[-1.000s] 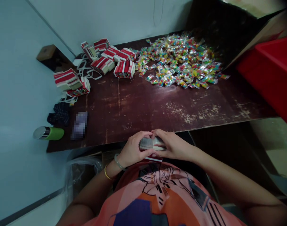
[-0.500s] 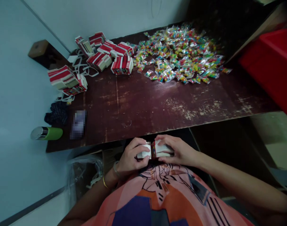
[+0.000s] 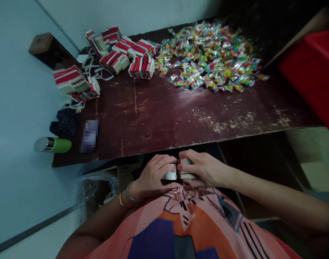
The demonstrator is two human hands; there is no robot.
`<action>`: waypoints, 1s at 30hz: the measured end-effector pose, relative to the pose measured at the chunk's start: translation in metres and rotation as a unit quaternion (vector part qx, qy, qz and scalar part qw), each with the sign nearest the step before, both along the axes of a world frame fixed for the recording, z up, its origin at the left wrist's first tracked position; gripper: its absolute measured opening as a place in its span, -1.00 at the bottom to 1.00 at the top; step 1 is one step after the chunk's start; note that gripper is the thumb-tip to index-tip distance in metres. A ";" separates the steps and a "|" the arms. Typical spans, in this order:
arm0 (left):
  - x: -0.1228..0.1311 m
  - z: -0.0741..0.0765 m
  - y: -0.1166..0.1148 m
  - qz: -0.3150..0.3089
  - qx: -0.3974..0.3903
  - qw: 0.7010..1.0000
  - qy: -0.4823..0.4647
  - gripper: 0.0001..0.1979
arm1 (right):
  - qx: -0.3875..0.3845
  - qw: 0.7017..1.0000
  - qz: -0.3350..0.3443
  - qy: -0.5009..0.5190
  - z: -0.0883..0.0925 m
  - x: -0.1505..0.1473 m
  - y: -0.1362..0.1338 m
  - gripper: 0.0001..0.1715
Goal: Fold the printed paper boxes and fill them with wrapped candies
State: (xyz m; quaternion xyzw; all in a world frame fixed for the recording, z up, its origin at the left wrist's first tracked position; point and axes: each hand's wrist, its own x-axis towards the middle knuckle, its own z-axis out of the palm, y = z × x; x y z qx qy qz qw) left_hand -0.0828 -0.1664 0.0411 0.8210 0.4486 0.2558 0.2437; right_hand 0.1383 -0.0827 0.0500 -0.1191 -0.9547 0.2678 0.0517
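Note:
Just beyond the table's near edge, above my lap, my left hand (image 3: 153, 172) is closed round a small white stack of cards (image 3: 171, 174). Facing it, my right hand (image 3: 209, 168) grips a second stack of cards (image 3: 186, 160), white with a red edge. The two stacks sit end to end with a narrow dark gap between them. My fingers cover much of both, so I cannot make out whether they are cards or flattened cartons.
Several red-and-white card bundles (image 3: 141, 67) stand at the back left of the dark table (image 3: 164, 118). Wrapped candies (image 3: 207, 61) are heaped behind. A green bottle (image 3: 60, 145), dark cloth (image 3: 64, 123) and blurred-out item (image 3: 89, 136) lie left. A red bin (image 3: 312, 72) juts in right.
My left fingers have shifted over the top of their stack, and the thumb is now lower. My right fingers have moved toward their stack's left end. The view has tilted slightly.

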 end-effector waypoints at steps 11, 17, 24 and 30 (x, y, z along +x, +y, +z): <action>-0.006 -0.018 0.031 0.020 -0.065 0.996 -0.051 -0.84 | -0.148 0.987 -0.067 -0.004 -0.018 -0.011 0.023 -0.62; -0.005 -0.028 0.007 0.013 0.056 0.997 -0.060 -0.81 | -0.106 0.991 -0.056 0.062 -0.031 0.008 0.006 -0.65; 0.000 -0.037 -0.026 0.024 0.171 0.982 -0.082 -0.83 | -0.008 0.994 -0.045 0.102 -0.038 0.028 -0.022 -0.66; -0.009 -0.042 0.003 0.116 0.002 0.983 -0.141 -0.77 | -0.198 0.965 -0.105 0.134 -0.055 0.011 0.011 -0.60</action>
